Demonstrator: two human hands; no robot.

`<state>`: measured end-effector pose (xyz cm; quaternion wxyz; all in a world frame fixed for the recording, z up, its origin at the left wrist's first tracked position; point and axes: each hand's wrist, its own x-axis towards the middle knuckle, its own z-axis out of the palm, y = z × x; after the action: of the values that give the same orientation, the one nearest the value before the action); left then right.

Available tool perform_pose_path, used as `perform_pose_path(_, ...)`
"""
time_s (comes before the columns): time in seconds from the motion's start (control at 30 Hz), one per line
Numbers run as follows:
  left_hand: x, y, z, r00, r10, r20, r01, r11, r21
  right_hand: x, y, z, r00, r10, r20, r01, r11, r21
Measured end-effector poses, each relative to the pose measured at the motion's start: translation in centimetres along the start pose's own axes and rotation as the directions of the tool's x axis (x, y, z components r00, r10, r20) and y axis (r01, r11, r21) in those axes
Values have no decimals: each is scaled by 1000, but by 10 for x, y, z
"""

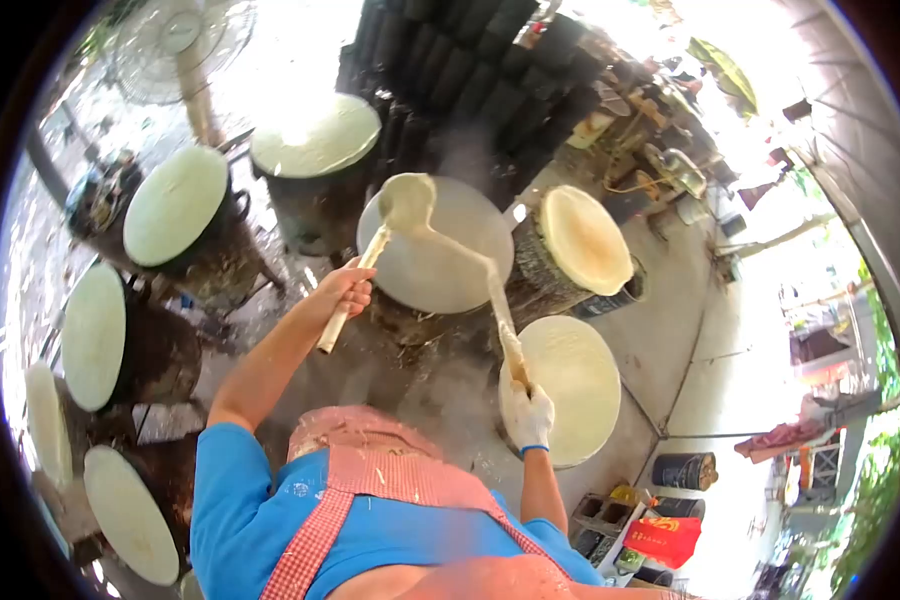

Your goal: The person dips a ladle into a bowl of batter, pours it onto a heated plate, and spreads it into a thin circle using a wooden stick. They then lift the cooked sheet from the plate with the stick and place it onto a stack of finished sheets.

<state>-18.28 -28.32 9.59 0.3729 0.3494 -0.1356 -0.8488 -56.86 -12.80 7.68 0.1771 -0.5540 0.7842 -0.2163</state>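
Observation:
My bare left hand [350, 288] is wrapped around a pale wooden handle [342, 318] that slants up to a batter-coated ladle [407, 203]. In my right hand [528, 412], which wears a white glove with a blue cuff, is a long stick [496, 295] smeared with pale batter. This stick bends toward the ladle and overlaps it in this view. Both tools reach over a wide round pan [437, 275] with a whitish-grey surface, and faint steam drifts above it.
A pale round sheet [560, 375] lies beside my right hand. Another cream-coloured round top [585, 240] sits on a dark drum, right of the pan. Several dark drums with pale round tops [175, 205] curve around the left. Dark stacked tiles [450, 70] stand behind; a fan [180, 35] is upper left.

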Motion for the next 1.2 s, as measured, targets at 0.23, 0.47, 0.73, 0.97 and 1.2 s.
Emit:
perform_pose_path(0.23,179,14,38,968,232,-96,-111,739,665,44,-93,38,992,-100,-75,94,992,-79)
perform_pose_path(0.47,233,43,-25,754,620,218,-64,-260,964,73,-70,84,954,287,-89,-179,779,601)
perform_pose_path(0.73,227,96,-1,646,710,281,-352,-50,935,126,-75,151,960,194,-203,-227,962,-153)
perform_pose_path(0.97,140,73,-131,628,644,437,-429,-182,885,188,-160,170,947,109,-302,-110,994,17)
perform_pose_path(1.2,34,49,-193,819,555,144,-242,108,964,136,-138,217,916,371,-154,-122,623,773)
